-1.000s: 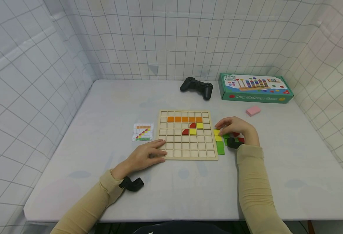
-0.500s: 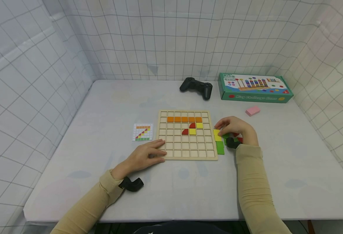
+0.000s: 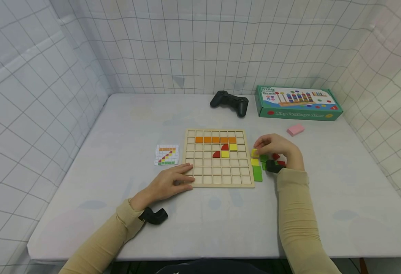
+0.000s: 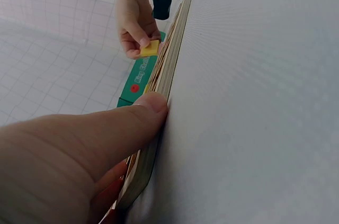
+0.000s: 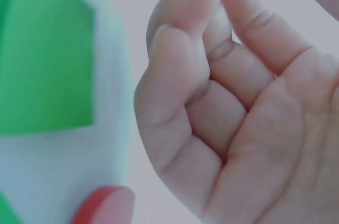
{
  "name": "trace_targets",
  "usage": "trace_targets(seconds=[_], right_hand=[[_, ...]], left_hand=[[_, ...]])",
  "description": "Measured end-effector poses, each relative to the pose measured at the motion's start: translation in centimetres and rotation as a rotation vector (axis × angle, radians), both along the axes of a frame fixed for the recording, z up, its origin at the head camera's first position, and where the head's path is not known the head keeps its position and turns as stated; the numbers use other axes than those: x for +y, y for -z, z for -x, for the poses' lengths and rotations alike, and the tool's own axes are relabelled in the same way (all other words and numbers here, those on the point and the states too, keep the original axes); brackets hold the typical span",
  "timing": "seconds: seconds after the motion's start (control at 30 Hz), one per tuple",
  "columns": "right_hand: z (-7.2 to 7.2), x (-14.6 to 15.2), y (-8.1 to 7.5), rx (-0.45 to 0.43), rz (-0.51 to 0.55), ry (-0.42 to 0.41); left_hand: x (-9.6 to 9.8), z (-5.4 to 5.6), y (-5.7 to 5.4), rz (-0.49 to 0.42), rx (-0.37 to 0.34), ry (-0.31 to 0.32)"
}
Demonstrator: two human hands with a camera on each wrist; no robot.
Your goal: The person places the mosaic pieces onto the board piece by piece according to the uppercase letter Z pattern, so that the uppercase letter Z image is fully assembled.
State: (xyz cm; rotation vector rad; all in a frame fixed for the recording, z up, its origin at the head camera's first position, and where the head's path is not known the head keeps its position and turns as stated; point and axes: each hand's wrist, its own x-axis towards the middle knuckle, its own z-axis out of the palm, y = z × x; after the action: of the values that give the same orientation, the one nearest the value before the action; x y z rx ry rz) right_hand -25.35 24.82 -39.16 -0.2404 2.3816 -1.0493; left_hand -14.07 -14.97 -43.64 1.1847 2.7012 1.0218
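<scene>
My right hand (image 3: 276, 147) pinches a yellow square tile (image 4: 150, 48) between thumb and fingers, just right of the wooden grid board (image 3: 217, 182). The right wrist view shows its curled fingers beside a green tile (image 5: 50, 60) and a red piece (image 5: 108, 206). Under that hand in the head view lie another yellow tile (image 3: 255, 162), green tiles (image 3: 257, 173) and red pieces. My left hand (image 3: 167, 182) rests its extended fingers on the board's left edge, thumb against the side. On the board are an orange row (image 3: 215, 140), two red quarter-round pieces (image 3: 216, 154) and two yellow squares (image 3: 225, 154).
A pattern card (image 3: 167, 155) with coloured squares lies left of the board. Behind stand a black game controller (image 3: 229, 103) and a green game box (image 3: 299, 103). A pink block (image 3: 295, 129) lies in front of the box.
My right hand has lifted a yellow tile away from the other yellow one, moving slightly back and right. My left hand and the board have stayed put.
</scene>
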Motion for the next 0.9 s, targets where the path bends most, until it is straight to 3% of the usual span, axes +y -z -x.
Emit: trace_targets(seconds=[0.17,0.43,0.9], right_hand=[[0.0,-0.5,-0.8,0.072,0.067,0.004],[-0.3,-3.9,-1.9,0.137,0.117,-0.039],[-0.3,-9.0,-0.8,0.161,0.178,-0.296]], left_hand=[[0.0,0.0,0.0,0.003,0.0,-0.004],[0.0,0.0,0.0,-0.002,0.006,-0.005],[0.0,0.0,0.1,-0.002,0.002,-0.003]])
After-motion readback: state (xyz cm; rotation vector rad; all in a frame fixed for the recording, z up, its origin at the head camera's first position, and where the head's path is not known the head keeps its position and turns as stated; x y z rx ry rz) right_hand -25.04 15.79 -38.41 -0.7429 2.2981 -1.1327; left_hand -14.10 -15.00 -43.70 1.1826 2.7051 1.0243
